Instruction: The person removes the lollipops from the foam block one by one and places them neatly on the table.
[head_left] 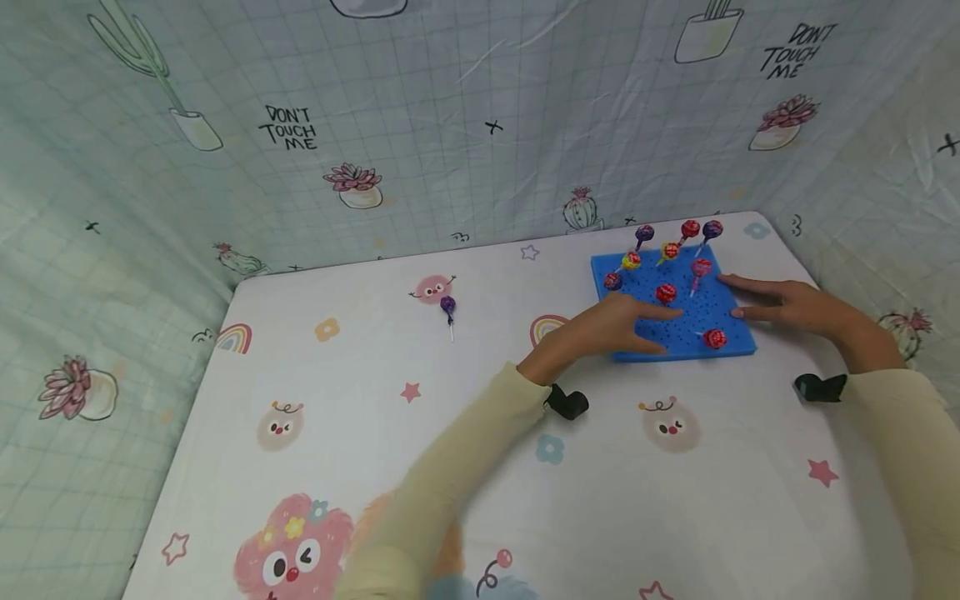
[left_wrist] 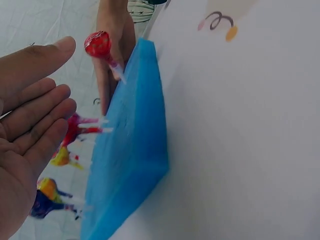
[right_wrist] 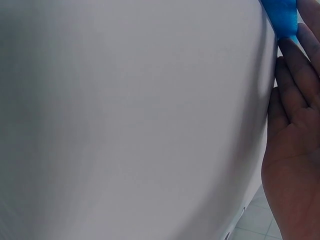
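– Lying loose on the desk (head_left: pixel 360 362), farthest left: one purple lollipop (head_left: pixel 447 305), stick toward the near edge, well apart from both hands. What would it call for?

– My judgement: a pinch on its thin stick, then a steady push into the blue board (head_left: pixel 684 340). First the left hand (head_left: pixel 611 323) would have to back out.

– Where is that hand?

– Over the front-left part of the board. Fingers extended, holding nothing; the left wrist view shows a gap between palm and board. Whether a fingertip brushes a lollipop, cannot tell.

– The board itself?

– Flat, toward the right end of the desk. Nine lollipops counted, sticks set in it, mostly crowded along the far and left parts. They look easy to knock. One red lollipop (head_left: pixel 715 338) sits alone at front right, tilted.

– Right hand?

– The right hand (head_left: pixel 798 310) rests along the right edge, straight fingers touching it, no grip taken.

– So, step in hand?

– Probably steadying or squaring the board. That is inference.

– Anything beyond?

– Patterned cloth (head_left: pixel 885 208) hangs past the right end and also behind the desk, limiting any shift that way.
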